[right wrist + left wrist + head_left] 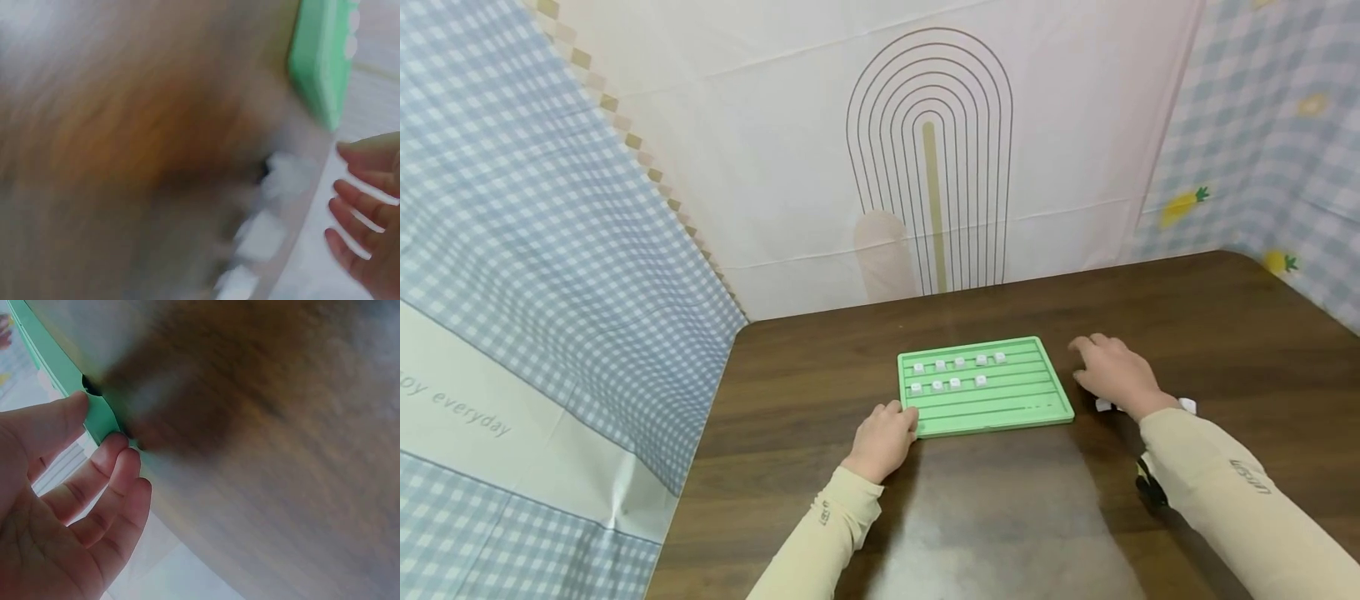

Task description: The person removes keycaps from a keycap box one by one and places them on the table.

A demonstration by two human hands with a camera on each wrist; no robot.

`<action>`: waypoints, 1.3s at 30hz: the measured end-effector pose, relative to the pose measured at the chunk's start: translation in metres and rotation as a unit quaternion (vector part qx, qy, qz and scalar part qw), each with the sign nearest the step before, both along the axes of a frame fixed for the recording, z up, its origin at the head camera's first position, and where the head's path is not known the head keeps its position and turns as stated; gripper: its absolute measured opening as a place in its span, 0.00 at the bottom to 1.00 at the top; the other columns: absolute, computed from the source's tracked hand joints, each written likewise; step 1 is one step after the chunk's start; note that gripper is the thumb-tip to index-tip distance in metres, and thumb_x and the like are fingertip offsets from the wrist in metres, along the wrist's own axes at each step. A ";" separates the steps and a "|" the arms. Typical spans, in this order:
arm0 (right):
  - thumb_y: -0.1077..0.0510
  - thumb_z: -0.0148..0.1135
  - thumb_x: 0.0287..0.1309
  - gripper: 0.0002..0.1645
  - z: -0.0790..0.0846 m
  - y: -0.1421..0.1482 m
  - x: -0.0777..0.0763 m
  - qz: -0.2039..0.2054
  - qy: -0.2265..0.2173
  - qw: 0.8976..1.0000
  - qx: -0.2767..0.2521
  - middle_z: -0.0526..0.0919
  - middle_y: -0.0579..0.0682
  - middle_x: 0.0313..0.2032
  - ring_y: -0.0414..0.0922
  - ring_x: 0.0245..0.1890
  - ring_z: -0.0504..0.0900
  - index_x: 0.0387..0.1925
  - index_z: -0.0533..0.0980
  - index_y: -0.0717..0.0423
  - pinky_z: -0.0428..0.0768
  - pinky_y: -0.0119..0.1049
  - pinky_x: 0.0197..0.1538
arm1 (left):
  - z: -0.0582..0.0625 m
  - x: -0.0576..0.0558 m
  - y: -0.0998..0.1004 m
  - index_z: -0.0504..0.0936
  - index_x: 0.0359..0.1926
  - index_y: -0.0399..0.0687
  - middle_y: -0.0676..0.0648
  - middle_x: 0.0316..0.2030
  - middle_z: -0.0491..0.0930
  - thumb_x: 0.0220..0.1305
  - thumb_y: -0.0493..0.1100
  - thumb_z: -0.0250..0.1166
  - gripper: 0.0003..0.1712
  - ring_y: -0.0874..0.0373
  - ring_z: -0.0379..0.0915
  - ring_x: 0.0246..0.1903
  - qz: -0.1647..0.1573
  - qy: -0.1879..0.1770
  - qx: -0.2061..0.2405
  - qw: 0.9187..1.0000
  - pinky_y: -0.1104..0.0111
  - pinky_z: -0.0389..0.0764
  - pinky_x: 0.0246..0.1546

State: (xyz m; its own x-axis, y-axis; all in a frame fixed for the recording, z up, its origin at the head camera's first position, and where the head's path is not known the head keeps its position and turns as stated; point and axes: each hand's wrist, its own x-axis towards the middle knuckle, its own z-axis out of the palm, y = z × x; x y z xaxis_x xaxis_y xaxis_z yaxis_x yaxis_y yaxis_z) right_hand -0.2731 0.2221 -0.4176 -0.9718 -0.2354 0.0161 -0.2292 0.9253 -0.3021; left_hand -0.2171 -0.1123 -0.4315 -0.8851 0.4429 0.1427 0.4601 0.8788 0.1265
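Observation:
A shallow green tray (985,415) with ridges across it lies on the table, holding two rows of small white cube-like pieces (959,363). My left hand (882,440) is at its near left corner. In the left wrist view, thumb and fingertips (114,442) pinch the green edge (99,415). Beyond the tray's right side, my right hand (1116,372) hovers with loosely bent fingers and nothing in them. Loose white pieces (261,236) lie on the table below it, blurred in the right wrist view and partly hidden by the wrist in the head view.
The brown wooden table (805,367) backs onto a pale hanging cloth (760,167) with printed arches. Blue checked cloth (595,217) hangs at the left, with more at the right. A small black and yellow object (1150,486) sits partly under the right forearm.

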 end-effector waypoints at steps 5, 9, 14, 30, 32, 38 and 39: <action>0.60 0.57 0.55 0.18 0.005 -0.040 -0.005 0.060 0.055 0.997 -0.010 0.78 0.62 0.48 0.59 0.47 0.74 0.48 0.75 0.59 0.78 0.57 0.39 | 0.000 0.000 0.001 0.69 0.22 0.48 0.49 0.23 0.68 0.54 0.41 0.65 0.12 0.57 0.59 0.22 0.003 0.011 -0.002 1.000 0.70 0.63 0.19; 0.59 0.59 0.54 0.14 -0.003 -0.072 -0.006 0.097 0.062 0.993 -0.008 0.81 0.58 0.45 0.55 0.44 0.77 0.44 0.78 0.56 0.79 0.52 0.38 | -0.001 0.001 0.005 0.70 0.23 0.48 0.49 0.23 0.69 0.54 0.41 0.65 0.11 0.57 0.59 0.22 -0.004 0.013 -0.002 1.000 0.71 0.64 0.19; 0.58 0.59 0.55 0.11 -0.016 -0.093 -0.006 0.116 0.089 0.988 0.043 0.82 0.56 0.40 0.55 0.42 0.76 0.40 0.78 0.55 0.77 0.54 0.43 | -0.003 0.004 0.012 0.71 0.25 0.49 0.50 0.24 0.70 0.55 0.41 0.64 0.09 0.58 0.58 0.22 -0.006 0.002 -0.003 1.000 0.72 0.64 0.20; 0.62 0.58 0.53 0.07 -0.020 -0.095 -0.006 0.103 0.108 0.988 0.029 0.83 0.54 0.36 0.54 0.39 0.77 0.35 0.79 0.56 0.77 0.51 0.40 | -0.007 0.006 0.012 0.72 0.25 0.49 0.50 0.24 0.71 0.54 0.42 0.65 0.09 0.58 0.60 0.21 -0.006 0.017 -0.007 1.000 0.72 0.64 0.18; 0.62 0.57 0.52 0.09 -0.012 -0.092 -0.005 0.101 0.107 0.989 0.017 0.83 0.54 0.36 0.53 0.39 0.77 0.36 0.79 0.58 0.77 0.51 0.40 | -0.007 0.007 0.009 0.72 0.25 0.49 0.49 0.24 0.72 0.53 0.42 0.66 0.09 0.58 0.61 0.21 -0.004 0.019 -0.009 1.000 0.72 0.65 0.18; 0.61 0.56 0.53 0.11 0.017 -0.051 -0.012 0.066 0.106 0.992 0.012 0.82 0.59 0.38 0.56 0.38 0.76 0.38 0.78 0.60 0.77 0.52 0.36 | -0.003 0.004 0.000 0.71 0.24 0.48 0.49 0.23 0.71 0.53 0.41 0.66 0.10 0.57 0.62 0.21 0.001 0.024 -0.010 1.000 0.71 0.65 0.18; 0.61 0.56 0.53 0.11 0.020 -0.040 -0.012 0.056 0.105 0.993 0.014 0.82 0.60 0.37 0.57 0.38 0.76 0.38 0.78 0.60 0.76 0.52 0.35 | -0.002 0.004 -0.002 0.71 0.24 0.48 0.49 0.23 0.71 0.53 0.41 0.66 0.10 0.56 0.62 0.22 0.003 0.023 -0.011 1.000 0.71 0.65 0.18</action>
State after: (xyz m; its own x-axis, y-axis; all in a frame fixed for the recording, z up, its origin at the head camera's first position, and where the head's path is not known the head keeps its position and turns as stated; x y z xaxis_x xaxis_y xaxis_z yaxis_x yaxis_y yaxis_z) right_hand -0.2854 0.1817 -0.3977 -0.9151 -0.3460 0.2071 -0.3871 0.8977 -0.2107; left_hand -0.2135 -0.1138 -0.4333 -0.8803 0.4417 0.1730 0.4602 0.8837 0.0852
